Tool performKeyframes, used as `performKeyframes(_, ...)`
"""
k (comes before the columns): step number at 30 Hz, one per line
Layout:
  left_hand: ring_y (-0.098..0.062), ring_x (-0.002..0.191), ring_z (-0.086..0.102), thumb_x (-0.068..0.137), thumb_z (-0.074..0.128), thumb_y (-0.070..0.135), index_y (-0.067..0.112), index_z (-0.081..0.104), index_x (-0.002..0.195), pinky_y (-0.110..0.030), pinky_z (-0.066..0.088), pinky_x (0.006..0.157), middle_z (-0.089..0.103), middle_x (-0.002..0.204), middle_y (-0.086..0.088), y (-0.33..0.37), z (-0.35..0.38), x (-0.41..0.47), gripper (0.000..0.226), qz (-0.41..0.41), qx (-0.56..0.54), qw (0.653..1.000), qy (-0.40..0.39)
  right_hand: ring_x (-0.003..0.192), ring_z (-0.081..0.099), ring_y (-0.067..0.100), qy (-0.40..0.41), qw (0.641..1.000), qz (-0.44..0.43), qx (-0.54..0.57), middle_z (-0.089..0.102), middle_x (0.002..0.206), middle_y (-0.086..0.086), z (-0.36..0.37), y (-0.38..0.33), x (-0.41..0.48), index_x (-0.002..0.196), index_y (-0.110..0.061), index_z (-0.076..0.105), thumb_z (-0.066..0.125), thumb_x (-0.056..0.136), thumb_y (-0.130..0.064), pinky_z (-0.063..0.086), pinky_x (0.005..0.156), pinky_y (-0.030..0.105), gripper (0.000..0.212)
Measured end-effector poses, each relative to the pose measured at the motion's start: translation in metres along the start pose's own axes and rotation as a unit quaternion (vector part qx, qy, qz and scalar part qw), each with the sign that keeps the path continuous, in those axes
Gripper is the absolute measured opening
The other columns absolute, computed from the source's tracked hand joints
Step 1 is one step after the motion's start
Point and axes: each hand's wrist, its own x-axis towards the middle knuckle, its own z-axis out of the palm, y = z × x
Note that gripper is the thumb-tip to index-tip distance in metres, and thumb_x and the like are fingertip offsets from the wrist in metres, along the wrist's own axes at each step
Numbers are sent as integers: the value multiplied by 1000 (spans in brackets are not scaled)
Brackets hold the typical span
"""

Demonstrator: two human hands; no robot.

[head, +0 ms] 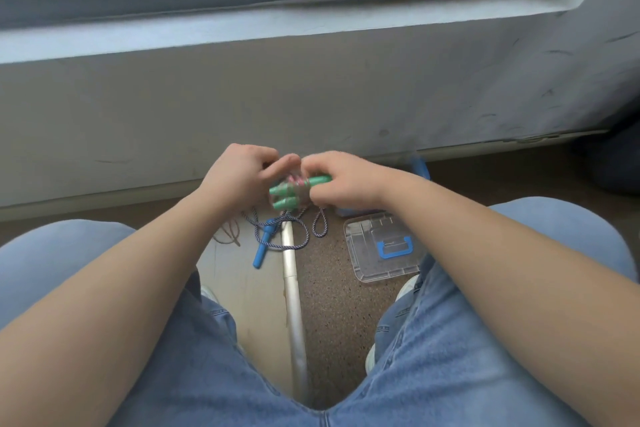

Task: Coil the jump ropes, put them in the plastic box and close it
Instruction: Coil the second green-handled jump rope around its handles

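Observation:
A jump rope with green handles (292,192) is bundled up, its cord wound around both handles. My left hand (239,177) grips the bundle from the left and my right hand (341,180) pinches it from the right, above the floor. A second jump rope with blue handles (265,243) and a dark striped cord lies loose on the floor below. The clear plastic lid with a blue handle (384,248) lies flat on the floor to the right. A blue part (420,166) shows behind my right wrist; the box itself is mostly hidden.
I sit with my knees in blue jeans either side of the floor patch. A pale metal strip (292,295) runs along the floor between my legs. A grey wall and window sill (311,28) stand close ahead.

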Motion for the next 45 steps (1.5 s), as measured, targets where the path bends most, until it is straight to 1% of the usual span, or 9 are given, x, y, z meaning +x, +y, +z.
performKeyframes(6,-21,57,44,100,29,52,11,53,63,-31,35,57,51,57,-1,1,4,-4,61,-36,-57,998,-19,52,44,18,151,959,20,239,57,60,6,-7,-1,10,81,-11,55,56,72,-13,37,52,28,10)
performKeyframes(11,-8,62,51,105,34,37,23,53,85,-31,33,57,54,66,8,11,12,-13,31,59,15,993,-99,69,56,16,273,952,83,112,66,81,-1,-13,14,18,97,-20,54,60,86,-32,38,60,31,17)
performKeyframes(15,-20,59,48,103,36,39,19,52,85,-33,31,56,48,60,8,13,13,-12,31,140,81,984,-79,87,60,34,196,969,132,-76,63,105,17,2,22,18,117,-12,45,51,95,-23,40,66,35,25)
performKeyframes(19,-25,59,46,94,24,56,20,62,83,-32,39,51,52,61,2,6,8,-9,54,217,162,962,-17,91,61,42,115,969,87,-201,62,96,18,23,15,16,101,-15,35,51,91,-14,36,65,36,18)
performKeyframes(22,-21,59,43,93,25,63,22,60,66,-26,29,49,46,61,6,1,0,-5,61,211,173,961,34,85,61,34,9,971,34,-237,60,91,10,29,7,9,115,-19,47,51,88,-19,43,65,35,27)
performKeyframes(25,-22,57,42,92,31,64,19,43,56,-24,22,47,43,57,3,1,-2,-3,58,174,164,968,74,84,60,19,-61,988,0,-142,66,102,1,28,-1,4,124,-25,60,57,88,-27,50,73,31,37)
performKeyframes(30,-19,51,45,88,23,68,13,49,54,-34,36,53,47,46,-2,1,-2,0,70,58,42,997,22,52,45,7,-48,996,-2,74,51,61,-9,15,1,6,88,-13,61,64,77,-7,38,50,22,13)
performKeyframes(37,-9,44,41,99,36,39,17,46,51,-27,32,49,44,44,2,9,4,0,54,-34,-116,992,33,55,32,18,41,903,2,428,50,67,16,15,-1,17,85,-2,54,47,63,4,25,44,21,25)
performKeyframes(45,-16,67,52,104,34,34,21,56,74,-30,39,63,60,67,3,18,14,-5,40,-23,-94,994,-52,48,42,14,202,918,62,336,54,65,6,17,13,28,95,-11,53,60,89,-4,36,45,25,12)
